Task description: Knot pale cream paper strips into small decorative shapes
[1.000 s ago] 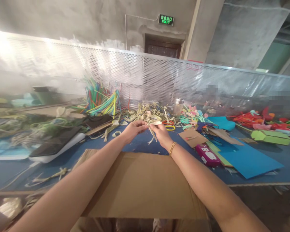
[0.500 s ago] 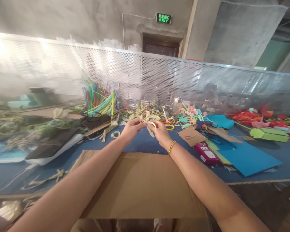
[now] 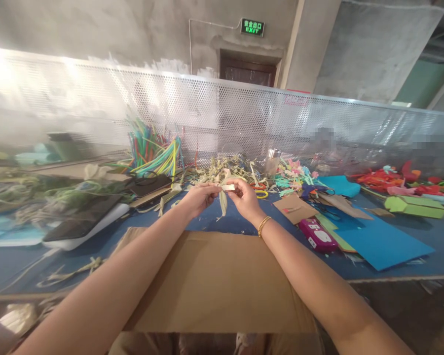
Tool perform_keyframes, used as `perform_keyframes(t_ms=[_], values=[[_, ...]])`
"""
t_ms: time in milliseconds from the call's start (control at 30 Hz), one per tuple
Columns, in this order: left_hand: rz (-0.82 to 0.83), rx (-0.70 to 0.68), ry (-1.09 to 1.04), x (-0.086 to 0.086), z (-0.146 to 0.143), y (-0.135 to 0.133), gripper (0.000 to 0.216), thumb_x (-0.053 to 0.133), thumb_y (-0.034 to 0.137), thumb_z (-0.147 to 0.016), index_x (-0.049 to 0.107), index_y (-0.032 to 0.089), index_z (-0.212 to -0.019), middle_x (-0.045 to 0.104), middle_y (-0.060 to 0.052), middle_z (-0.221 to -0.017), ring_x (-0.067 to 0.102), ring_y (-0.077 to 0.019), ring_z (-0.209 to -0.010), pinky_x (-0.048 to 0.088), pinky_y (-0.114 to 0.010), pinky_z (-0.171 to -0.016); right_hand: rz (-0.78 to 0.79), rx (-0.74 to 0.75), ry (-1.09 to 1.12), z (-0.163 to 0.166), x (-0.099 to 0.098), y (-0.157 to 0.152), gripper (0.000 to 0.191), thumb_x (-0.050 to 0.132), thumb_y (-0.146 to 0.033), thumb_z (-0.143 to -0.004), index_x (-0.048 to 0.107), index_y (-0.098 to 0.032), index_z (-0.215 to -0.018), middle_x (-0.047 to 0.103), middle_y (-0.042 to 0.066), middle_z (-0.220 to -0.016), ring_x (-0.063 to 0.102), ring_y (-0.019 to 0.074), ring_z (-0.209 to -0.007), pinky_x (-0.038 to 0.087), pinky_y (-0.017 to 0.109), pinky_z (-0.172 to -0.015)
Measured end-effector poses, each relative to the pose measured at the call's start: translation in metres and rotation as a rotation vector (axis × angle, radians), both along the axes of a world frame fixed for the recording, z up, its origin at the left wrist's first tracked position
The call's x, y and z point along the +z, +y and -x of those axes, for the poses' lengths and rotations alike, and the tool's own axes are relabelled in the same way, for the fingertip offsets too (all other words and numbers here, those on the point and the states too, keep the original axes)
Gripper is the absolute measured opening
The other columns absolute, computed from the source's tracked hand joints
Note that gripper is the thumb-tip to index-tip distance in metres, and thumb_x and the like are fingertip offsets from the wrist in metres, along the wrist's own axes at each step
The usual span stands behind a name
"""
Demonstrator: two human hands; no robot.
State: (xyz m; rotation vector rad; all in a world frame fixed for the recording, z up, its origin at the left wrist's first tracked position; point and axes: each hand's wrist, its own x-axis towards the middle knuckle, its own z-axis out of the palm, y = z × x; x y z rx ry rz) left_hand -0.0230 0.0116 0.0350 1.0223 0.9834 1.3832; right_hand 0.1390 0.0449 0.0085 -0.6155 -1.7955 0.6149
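Note:
My left hand (image 3: pixel 202 198) and my right hand (image 3: pixel 243 199) meet above the blue table, each with its fingers pinched. Between them runs a short pale cream strip (image 3: pixel 228 188), flat and ribbon-like; its exact material I cannot make out. A loose greenish-cream end (image 3: pixel 222 204) hangs down beside my left fingertips. My right thumb and fingers grip the strip's right end. Just beyond the hands lies a heap of dried, straw-coloured strips (image 3: pixel 214 170). Below my forearms a brown cardboard sheet (image 3: pixel 218 281) spans the table edge and my lap.
Colourful pipe cleaners (image 3: pixel 153 148) stand at the back left, near a dark-topped white device (image 3: pixel 85 222). On the right are a purple packet (image 3: pixel 318 235), blue sheets (image 3: pixel 385 241) and a green folded box (image 3: pixel 414 206). Behind the blue table (image 3: pixel 229 224) rises a perforated metal screen (image 3: pixel 244 108).
The strip was curved in an arch between the hands and now lies straighter, with the loose end hanging lower. My left hand has shifted slightly left and down.

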Motion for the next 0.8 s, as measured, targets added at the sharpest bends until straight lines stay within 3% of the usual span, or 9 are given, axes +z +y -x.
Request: perform_keyframes(t_ms=[133,267,400,600,800], values=[[0.099,-0.074,-0.037,0.002,0.002,0.000,0.014,0.075,0.010,-0.058,0.062,0.013,-0.063,0.054,0.002,-0.055,0.051,-0.0052,-0.051,0.034,-0.015,-0.044,-0.217,-0.068,-0.130,-0.005,0.006,-0.005,0.030,0.063,-0.014,-0.077,0.062,-0.024,-0.106,0.064,0.004,-0.100,0.059,0.0158,-0.080,0.049,0.029,-0.072],[0.126,-0.114,-0.046,0.000,0.005,0.002,0.012,0.074,0.009,-0.059,0.064,0.013,-0.064,0.056,0.002,-0.057,0.052,-0.0050,-0.051,0.036,-0.015,-0.044,-0.342,-0.049,-0.178,-0.007,0.013,-0.011,0.017,0.065,-0.019,-0.080,0.068,-0.025,-0.095,0.064,0.005,-0.099,0.058,0.0180,-0.092,0.047,0.033,-0.083],[0.101,-0.114,0.003,-0.002,0.008,0.003,0.014,0.076,0.008,-0.057,0.065,0.013,-0.064,0.057,0.001,-0.057,0.053,-0.0058,-0.052,0.037,-0.016,-0.045,-0.343,-0.031,-0.171,-0.009,0.018,-0.013,0.009,0.062,-0.026,-0.085,0.071,-0.026,-0.085,0.066,0.004,-0.094,0.059,0.0189,-0.095,0.045,0.036,-0.091],[0.112,-0.104,-0.015,-0.002,0.008,0.004,0.016,0.076,0.008,-0.057,0.063,0.015,-0.062,0.055,0.002,-0.055,0.052,-0.0065,-0.050,0.036,-0.017,-0.044,-0.371,-0.039,-0.218,-0.010,0.018,-0.014,0.016,0.063,-0.020,-0.082,0.071,-0.029,-0.093,0.067,0.004,-0.099,0.058,0.0205,-0.101,0.042,0.040,-0.095],[0.118,-0.122,-0.020,-0.001,0.007,0.002,0.018,0.079,0.009,-0.053,0.064,0.014,-0.061,0.055,0.002,-0.056,0.051,-0.0062,-0.051,0.036,-0.017,-0.045,-0.375,0.018,-0.160,-0.009,0.019,-0.014,0.011,0.062,-0.023,-0.084,0.072,-0.027,-0.083,0.068,0.004,-0.092,0.060,0.0197,-0.093,0.043,0.038,-0.090]])
